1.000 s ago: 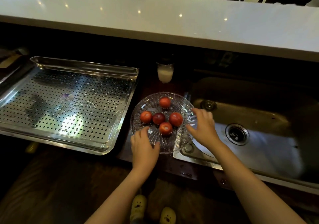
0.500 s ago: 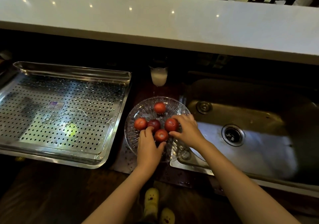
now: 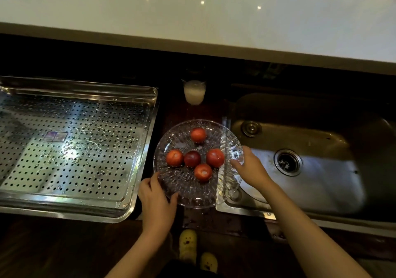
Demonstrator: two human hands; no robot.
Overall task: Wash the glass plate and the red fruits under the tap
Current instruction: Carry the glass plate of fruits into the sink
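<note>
- The glass plate (image 3: pixel 188 188) sits in front of me on the dark strip of table (image 3: pixel 214 220) between the drying tray and the sink, its right edge reaching out over the sink's left rim.
- I count five red fruits (image 3: pixel 215 157) on it: one toward the far side, three in a row across the middle with the darkest in the centre, and one nearer me. The three in the row and the near one sit close together; the far one lies apart.
- My left hand (image 3: pixel 155 200) has its grip closed on the plate's near-left rim, thumb lying on top of the glass and fingers curled beneath.
- My right hand (image 3: pixel 250 169) has its grip on the right rim, fingertips (image 3: pixel 234 163) pressed on the ribbed edge just beside the rightmost fruit, not touching it as far as I can tell.
- To the left lies the perforated steel tray (image 3: pixel 75 138), wet with droplets, a small label on its floor.
- To the right the steel sink (image 3: pixel 317 183) shows its drain (image 3: pixel 287 162) and a round fitting at the far-left corner.
- Behind the plate stands a small cup of pale liquid (image 3: pixel 194 92), well apart from it.
- A pale counter ledge (image 3: pixel 192 20) runs across the top.
- Below the table edge I see two yellow slippers (image 3: pixel 188 242).
</note>
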